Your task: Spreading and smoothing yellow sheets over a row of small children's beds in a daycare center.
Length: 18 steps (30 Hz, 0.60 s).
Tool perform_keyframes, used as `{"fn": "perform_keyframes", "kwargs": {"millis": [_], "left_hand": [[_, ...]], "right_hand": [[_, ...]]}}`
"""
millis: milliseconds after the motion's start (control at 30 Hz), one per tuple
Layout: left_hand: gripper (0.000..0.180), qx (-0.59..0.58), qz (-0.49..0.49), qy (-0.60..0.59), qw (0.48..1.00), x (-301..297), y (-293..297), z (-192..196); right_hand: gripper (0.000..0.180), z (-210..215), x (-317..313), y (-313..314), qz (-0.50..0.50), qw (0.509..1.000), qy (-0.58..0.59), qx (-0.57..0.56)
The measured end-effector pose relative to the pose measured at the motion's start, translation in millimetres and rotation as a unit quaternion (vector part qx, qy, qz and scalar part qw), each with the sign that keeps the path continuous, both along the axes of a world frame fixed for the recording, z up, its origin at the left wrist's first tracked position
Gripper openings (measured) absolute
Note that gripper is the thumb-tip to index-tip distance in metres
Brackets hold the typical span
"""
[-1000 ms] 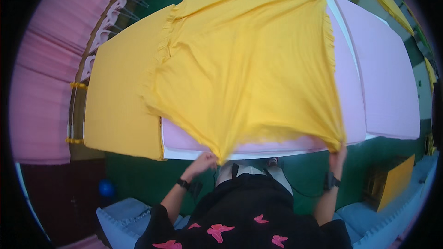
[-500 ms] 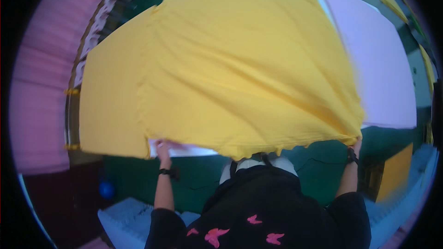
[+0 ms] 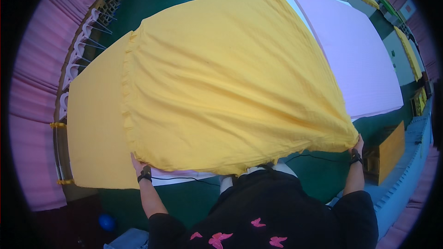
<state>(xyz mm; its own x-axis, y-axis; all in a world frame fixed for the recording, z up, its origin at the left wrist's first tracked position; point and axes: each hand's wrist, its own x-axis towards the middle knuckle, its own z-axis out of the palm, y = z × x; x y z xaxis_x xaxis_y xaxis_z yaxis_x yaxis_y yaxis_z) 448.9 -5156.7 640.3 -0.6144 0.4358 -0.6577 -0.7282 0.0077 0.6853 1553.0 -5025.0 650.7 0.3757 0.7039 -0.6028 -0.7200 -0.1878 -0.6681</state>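
Green floor [image 3: 318,175] borders the mattress [image 3: 173,174], spread with yellow cloth [image 3: 230,78] except along its near edge's left part; our right hand [image 3: 359,144] clamps the cloth's near-right corner, and we cannot tell whether our left hand [image 3: 137,163] grips.

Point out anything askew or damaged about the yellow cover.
The yellow cover sits askew: diagonal creases run toward its near right corner, at the right hand, and its near edge is uneven, leaving a strip of pink pad bare beside the left hand. No damage shows.
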Motion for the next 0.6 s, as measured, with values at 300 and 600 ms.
{"fn": "perform_keyframes", "kwargs": {"millis": [300,600], "left_hand": [[0.055,0.116,-0.141,0.052,0.982,13,21,42],[0.052,-0.034,0.057,0.114,0.991,5,-139,3]], "right_hand": [[0.049,-5,79,60,0.091,0.902,-0.376,-0.192],[0.053,-44,56,73,0.048,0.94,-0.274,-0.198]]}}
